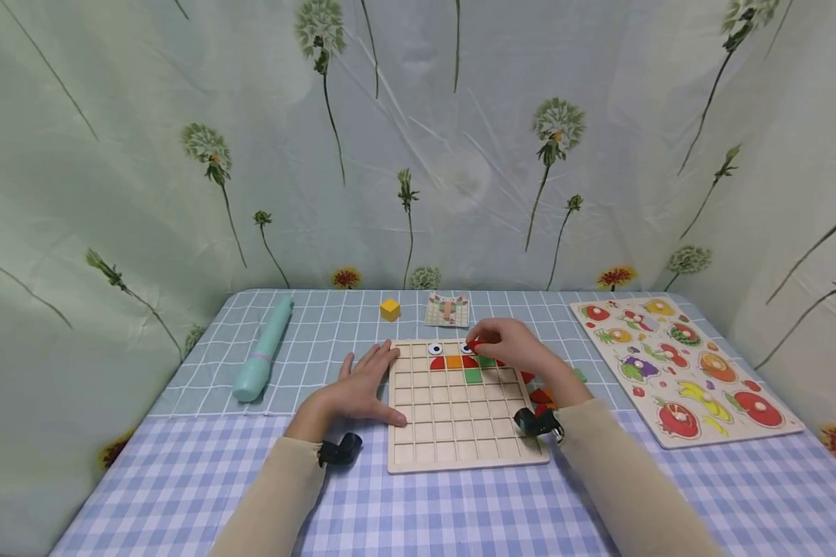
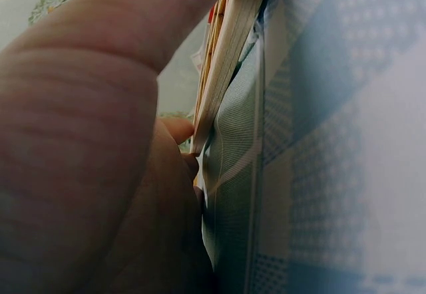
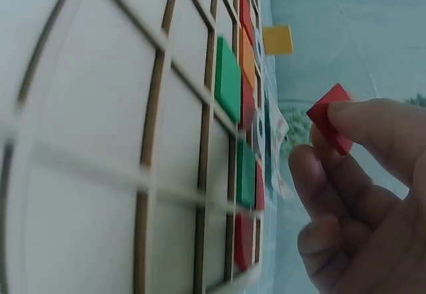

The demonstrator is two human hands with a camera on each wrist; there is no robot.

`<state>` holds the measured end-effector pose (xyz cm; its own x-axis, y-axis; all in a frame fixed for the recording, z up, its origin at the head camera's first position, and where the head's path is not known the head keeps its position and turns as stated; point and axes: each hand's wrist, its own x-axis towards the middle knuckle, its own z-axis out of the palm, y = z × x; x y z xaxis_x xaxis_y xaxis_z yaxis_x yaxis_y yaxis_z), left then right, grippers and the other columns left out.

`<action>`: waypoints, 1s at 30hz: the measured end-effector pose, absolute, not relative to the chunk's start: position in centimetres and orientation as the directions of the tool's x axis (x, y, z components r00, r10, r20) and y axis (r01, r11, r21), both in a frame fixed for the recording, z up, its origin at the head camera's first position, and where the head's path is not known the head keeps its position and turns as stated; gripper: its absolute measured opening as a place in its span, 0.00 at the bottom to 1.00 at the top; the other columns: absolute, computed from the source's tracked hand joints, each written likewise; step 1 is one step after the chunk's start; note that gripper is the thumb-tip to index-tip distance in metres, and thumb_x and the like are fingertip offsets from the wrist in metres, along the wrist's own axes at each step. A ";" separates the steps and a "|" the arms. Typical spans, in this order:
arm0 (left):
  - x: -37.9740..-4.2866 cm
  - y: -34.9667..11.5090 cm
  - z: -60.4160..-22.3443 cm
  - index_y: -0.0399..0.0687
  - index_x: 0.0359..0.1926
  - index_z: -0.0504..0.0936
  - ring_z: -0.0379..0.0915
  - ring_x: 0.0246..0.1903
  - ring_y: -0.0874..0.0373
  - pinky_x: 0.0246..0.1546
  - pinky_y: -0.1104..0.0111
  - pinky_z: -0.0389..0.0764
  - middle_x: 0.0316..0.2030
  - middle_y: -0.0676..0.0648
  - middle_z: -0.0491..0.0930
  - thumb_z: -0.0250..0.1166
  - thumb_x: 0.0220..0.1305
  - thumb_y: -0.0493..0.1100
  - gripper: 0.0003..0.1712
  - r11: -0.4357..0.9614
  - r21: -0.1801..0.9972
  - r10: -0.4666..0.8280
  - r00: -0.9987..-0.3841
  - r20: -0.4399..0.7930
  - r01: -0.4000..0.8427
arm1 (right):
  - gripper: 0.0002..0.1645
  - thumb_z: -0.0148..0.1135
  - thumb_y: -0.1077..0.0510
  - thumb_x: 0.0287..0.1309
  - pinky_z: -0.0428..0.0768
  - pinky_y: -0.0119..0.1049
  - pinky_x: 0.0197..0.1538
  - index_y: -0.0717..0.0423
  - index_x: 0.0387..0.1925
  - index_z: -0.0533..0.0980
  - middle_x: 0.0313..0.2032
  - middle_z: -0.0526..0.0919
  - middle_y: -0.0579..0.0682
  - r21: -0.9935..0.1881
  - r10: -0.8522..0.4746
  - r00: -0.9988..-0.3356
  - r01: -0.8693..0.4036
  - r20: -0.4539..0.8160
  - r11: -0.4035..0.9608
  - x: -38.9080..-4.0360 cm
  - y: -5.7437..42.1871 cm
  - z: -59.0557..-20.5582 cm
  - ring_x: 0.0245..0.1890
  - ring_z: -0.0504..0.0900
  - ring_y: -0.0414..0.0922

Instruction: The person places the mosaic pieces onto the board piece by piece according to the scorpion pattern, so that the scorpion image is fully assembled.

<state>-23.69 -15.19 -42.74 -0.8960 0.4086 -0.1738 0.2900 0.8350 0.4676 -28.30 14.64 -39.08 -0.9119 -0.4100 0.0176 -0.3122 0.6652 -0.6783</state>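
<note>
A wooden grid board (image 1: pixel 432 422) lies flat in front of me, its squares mostly bare. In its upper rows sit two eye tiles (image 1: pixel 435 350), an orange tile (image 1: pixel 453 362), a green tile (image 1: pixel 473 376) and several red and green pieces. My left hand (image 1: pixel 358 391) rests at the board's left edge, fingers spread and thumb at the rim. Between thumb and fingertips my right hand (image 1: pixel 512 340) pinches a small red block (image 3: pixel 331 118). It is above the board's top row, near the right eye tile, and appears tilted in the right wrist view.
Loose red and orange pieces (image 1: pixel 542 398) lie right of the board, partly behind my right forearm. A pattern card (image 1: pixel 447 309) and a yellow cube (image 1: pixel 390 310) are beyond it. A fruit puzzle board (image 1: pixel 651 398) lies right, a long teal tapered object (image 1: pixel 263 352) left.
</note>
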 end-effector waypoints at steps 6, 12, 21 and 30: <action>-23.6 -15.2 -42.8 0.47 0.80 0.44 0.31 0.80 0.44 0.74 0.36 0.28 0.81 0.44 0.38 0.77 0.43 0.69 0.74 0.843 0.461 0.398 -0.898 -0.189 0.277 | 0.07 0.62 0.60 0.64 0.81 0.38 0.44 0.56 0.42 0.83 0.35 0.87 0.52 -0.753 -0.400 -0.917 -0.264 0.002 0.603 -28.3 12.7 -39.2 0.36 0.83 0.47; -23.7 -15.2 -43.0 0.48 0.80 0.44 0.31 0.81 0.44 0.74 0.36 0.28 0.81 0.45 0.38 0.76 0.43 0.70 0.74 0.843 0.459 0.401 -0.896 -0.190 0.280 | 0.06 0.62 0.60 0.65 0.81 0.36 0.40 0.56 0.40 0.82 0.37 0.85 0.52 -0.791 -0.381 -0.924 -0.218 -0.020 0.571 -28.9 10.8 -39.7 0.36 0.83 0.45; -23.8 -15.4 -43.3 0.48 0.80 0.43 0.30 0.81 0.45 0.74 0.37 0.28 0.81 0.45 0.37 0.76 0.43 0.70 0.74 0.835 0.463 0.415 -0.892 -0.179 0.296 | 0.05 0.66 0.59 0.61 0.73 0.33 0.36 0.53 0.38 0.85 0.37 0.84 0.50 -0.744 -0.380 -0.925 -0.240 -0.019 0.624 -29.5 9.0 -40.6 0.34 0.76 0.43; -23.8 -15.3 -43.0 0.48 0.80 0.44 0.30 0.81 0.44 0.74 0.36 0.28 0.81 0.45 0.38 0.75 0.43 0.71 0.74 0.837 0.462 0.415 -0.891 -0.183 0.294 | 0.05 0.65 0.58 0.63 0.72 0.32 0.34 0.52 0.38 0.85 0.34 0.80 0.50 -0.746 -0.377 -0.926 -0.237 -0.020 0.622 -30.0 7.5 -40.6 0.31 0.72 0.44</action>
<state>-23.82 -15.34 -42.99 -0.8913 0.4147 -0.1835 0.2941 0.8365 0.4623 -29.98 7.46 -40.60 -0.9259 -0.3773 -0.0201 -0.2375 0.6224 -0.7458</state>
